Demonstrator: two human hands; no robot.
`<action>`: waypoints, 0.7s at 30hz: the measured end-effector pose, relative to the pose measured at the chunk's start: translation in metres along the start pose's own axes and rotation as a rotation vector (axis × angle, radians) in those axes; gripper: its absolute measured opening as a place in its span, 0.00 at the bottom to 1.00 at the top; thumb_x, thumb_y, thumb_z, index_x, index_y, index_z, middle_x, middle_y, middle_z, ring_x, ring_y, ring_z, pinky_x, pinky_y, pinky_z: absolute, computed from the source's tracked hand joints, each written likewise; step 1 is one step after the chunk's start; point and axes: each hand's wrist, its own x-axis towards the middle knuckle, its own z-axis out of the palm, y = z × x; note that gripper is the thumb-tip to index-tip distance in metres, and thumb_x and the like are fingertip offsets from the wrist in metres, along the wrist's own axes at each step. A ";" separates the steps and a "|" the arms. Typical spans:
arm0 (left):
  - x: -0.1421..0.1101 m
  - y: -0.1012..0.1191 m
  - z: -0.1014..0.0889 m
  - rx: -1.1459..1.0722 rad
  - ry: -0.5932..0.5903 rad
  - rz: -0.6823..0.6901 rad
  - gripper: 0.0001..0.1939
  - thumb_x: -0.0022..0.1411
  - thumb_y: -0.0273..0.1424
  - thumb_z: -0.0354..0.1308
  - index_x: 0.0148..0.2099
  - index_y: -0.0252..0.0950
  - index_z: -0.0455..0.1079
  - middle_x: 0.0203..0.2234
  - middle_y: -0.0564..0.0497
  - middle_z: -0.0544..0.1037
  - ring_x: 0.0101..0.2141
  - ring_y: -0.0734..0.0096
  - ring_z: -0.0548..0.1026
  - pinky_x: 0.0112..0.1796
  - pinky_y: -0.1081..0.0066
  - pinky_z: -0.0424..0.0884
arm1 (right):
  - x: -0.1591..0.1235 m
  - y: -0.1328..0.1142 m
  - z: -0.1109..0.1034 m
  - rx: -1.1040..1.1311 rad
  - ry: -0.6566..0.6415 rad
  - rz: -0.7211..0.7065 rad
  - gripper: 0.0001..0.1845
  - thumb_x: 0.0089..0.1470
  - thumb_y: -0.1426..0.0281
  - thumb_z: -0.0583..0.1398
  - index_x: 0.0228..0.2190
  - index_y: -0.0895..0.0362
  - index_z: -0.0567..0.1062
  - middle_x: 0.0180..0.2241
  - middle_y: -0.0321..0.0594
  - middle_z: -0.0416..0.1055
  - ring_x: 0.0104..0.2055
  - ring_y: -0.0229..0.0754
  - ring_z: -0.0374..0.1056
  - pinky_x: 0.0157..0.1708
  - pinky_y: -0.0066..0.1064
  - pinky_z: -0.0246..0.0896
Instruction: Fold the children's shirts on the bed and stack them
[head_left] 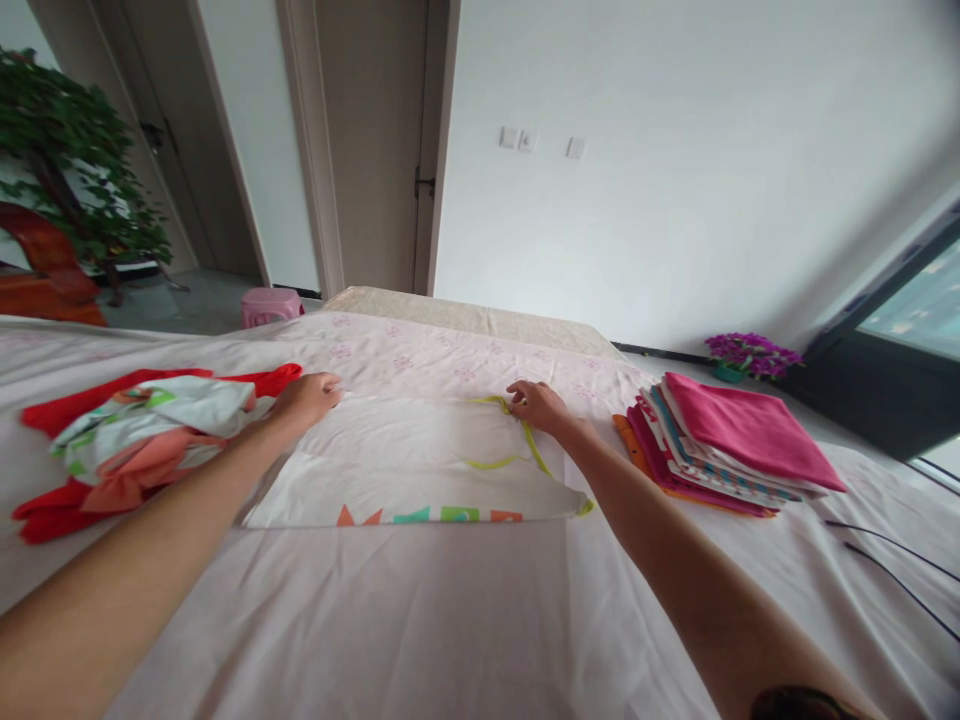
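Note:
A white shirt [390, 450] with yellow-green trim and a row of coloured printed shapes lies flat and folded lengthwise in front of me. Its far left corner is under the curled fingers of my left hand [313, 395], which pinch the cloth there. At the far right corner, by the trimmed neck, my right hand [536, 402] has thumb and fingers closed on the shirt. Both arms reach forward on either side of it. The fingertips of each hand are partly hidden.
A loose heap of red, white and coral clothes [165, 430] lies at left. Folded clothes [750, 430] are stacked at right, near black cords [892, 540]. The bed sheet [465, 620] is wrinkled. Beyond are a pink stool [271, 304] and purple flowers [752, 352].

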 end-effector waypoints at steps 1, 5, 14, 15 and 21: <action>0.003 -0.002 0.002 0.018 -0.013 0.010 0.23 0.52 0.34 0.59 0.51 0.36 0.76 0.45 0.44 0.82 0.43 0.59 0.78 0.39 0.70 0.69 | 0.003 0.002 0.000 -0.007 -0.027 -0.014 0.19 0.56 0.67 0.63 0.50 0.50 0.77 0.44 0.37 0.78 0.50 0.45 0.68 0.47 0.30 0.58; 0.012 -0.006 0.004 0.083 -0.065 0.036 0.23 0.47 0.35 0.61 0.47 0.35 0.77 0.40 0.44 0.82 0.37 0.60 0.78 0.35 0.70 0.68 | 0.007 0.000 -0.007 -0.068 -0.124 -0.076 0.18 0.54 0.70 0.62 0.47 0.50 0.79 0.45 0.37 0.78 0.51 0.47 0.67 0.50 0.31 0.57; -0.026 -0.002 -0.027 -0.024 -0.008 0.145 0.17 0.48 0.38 0.56 0.40 0.36 0.73 0.31 0.51 0.80 0.30 0.65 0.76 0.32 0.71 0.67 | -0.043 -0.022 -0.023 -0.194 0.157 -0.275 0.09 0.52 0.75 0.60 0.34 0.53 0.78 0.42 0.42 0.75 0.47 0.47 0.63 0.46 0.35 0.53; -0.034 -0.005 -0.027 -0.068 -0.024 0.134 0.18 0.48 0.38 0.56 0.40 0.36 0.72 0.29 0.51 0.79 0.27 0.66 0.75 0.30 0.71 0.66 | -0.052 -0.022 -0.021 -0.213 0.160 -0.303 0.08 0.53 0.76 0.60 0.34 0.54 0.78 0.41 0.42 0.75 0.47 0.47 0.63 0.46 0.35 0.53; -0.070 -0.021 -0.027 -0.167 -0.087 0.149 0.16 0.45 0.39 0.56 0.36 0.37 0.69 0.26 0.53 0.76 0.28 0.66 0.73 0.29 0.72 0.65 | -0.080 -0.019 -0.013 -0.225 0.094 -0.286 0.12 0.56 0.77 0.56 0.38 0.54 0.77 0.40 0.42 0.74 0.42 0.43 0.68 0.44 0.33 0.53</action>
